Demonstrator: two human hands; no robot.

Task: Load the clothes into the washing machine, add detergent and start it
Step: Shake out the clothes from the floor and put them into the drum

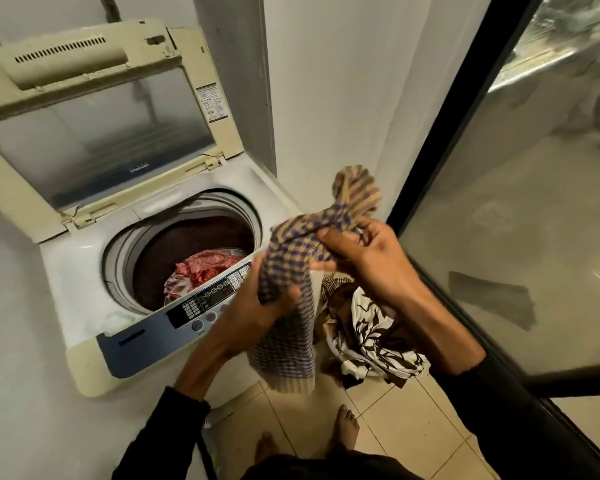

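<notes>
Beige floor tiles (395,420) fill a narrow corner, hemmed by white walls on the left and behind, and by a black-framed glass door (520,209) along the right. A top-loading washing machine (84,278) stands against the left wall with its lid (94,133) raised and leaning back, so the round drum opening is unobstructed from above. Inside the drum lie a dark maroon cloth (187,244) and, on top of it, a red patterned garment (201,271); how deep the load goes cannot be seen.

Both hands hold a checked cloth (291,282), purple and tan, just over the front right corner of the machine, beside the control panel (194,310). The left hand (257,306) grips the cloth at its middle with fingers curled round it, and the lower end hangs down past the machine's front edge. The right hand (364,254) pinches the upper part, whose end stands bunched above the fingers.

Between the machine and the door frame sits a pile of laundry (371,334), brown and white with a leaf print, leaving only a thin strip of floor. Its lower part is hidden by the right forearm and the hanging cloth, and whether it rests in a basket cannot be told. Two bare feet (343,427) stand on the tiles near the bottom edge. Panel lettering is too small to read.
</notes>
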